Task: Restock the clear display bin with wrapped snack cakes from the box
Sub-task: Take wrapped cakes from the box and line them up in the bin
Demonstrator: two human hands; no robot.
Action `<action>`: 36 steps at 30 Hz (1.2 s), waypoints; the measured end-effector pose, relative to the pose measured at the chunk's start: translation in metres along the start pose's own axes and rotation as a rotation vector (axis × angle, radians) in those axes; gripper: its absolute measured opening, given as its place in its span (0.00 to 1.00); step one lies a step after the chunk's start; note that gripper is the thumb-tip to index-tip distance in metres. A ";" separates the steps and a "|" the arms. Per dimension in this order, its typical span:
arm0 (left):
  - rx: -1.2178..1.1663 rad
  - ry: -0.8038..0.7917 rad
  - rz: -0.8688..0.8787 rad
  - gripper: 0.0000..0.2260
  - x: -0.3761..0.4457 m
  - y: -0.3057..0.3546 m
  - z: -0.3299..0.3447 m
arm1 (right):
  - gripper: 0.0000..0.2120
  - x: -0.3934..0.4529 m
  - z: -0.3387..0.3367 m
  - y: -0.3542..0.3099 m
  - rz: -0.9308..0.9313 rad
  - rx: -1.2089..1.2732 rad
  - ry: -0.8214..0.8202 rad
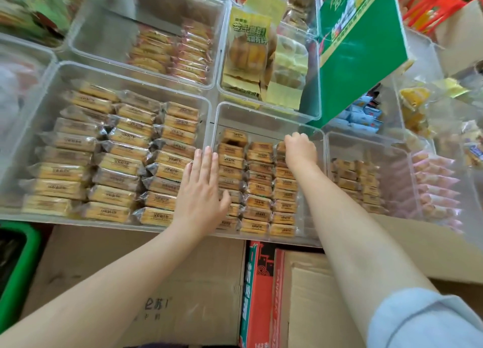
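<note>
Where the glossy wrapped snack cakes (257, 188) stand in three tight rows, the clear display bin (261, 113) (thin, hard plastic) keeps bare room at its far end. The left hand (202, 188) lies flat, fingers straight, on its left wall; the right hand (300, 150) curls over the right row.

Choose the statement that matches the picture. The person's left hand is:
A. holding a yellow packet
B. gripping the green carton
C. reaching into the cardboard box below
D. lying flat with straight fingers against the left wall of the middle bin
D: the left hand lies flat, fingers straight, against the clear display bin wall, beside the stacked snack cakes.
</note>
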State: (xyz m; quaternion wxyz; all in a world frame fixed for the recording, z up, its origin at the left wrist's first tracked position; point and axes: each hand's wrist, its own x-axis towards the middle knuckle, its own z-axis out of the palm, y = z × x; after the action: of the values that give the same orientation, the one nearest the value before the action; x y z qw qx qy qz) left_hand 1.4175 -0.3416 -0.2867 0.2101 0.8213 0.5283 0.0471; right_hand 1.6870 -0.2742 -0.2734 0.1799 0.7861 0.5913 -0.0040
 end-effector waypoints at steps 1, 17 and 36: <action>-0.003 0.005 0.001 0.35 0.000 0.000 0.001 | 0.15 0.001 0.003 0.002 0.005 0.038 -0.023; 0.010 0.026 0.012 0.35 0.001 -0.004 0.008 | 0.24 0.012 0.033 0.003 0.052 0.412 -0.400; 0.140 -0.042 -0.024 0.34 0.000 -0.001 0.004 | 0.34 -0.029 0.044 -0.013 0.093 0.333 -0.363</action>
State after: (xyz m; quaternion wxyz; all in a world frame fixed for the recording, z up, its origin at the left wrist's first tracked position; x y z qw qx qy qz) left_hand 1.4180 -0.3424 -0.2909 0.1637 0.8285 0.5354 -0.0099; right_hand 1.6755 -0.3105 -0.3124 0.1514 0.8176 0.5038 -0.2342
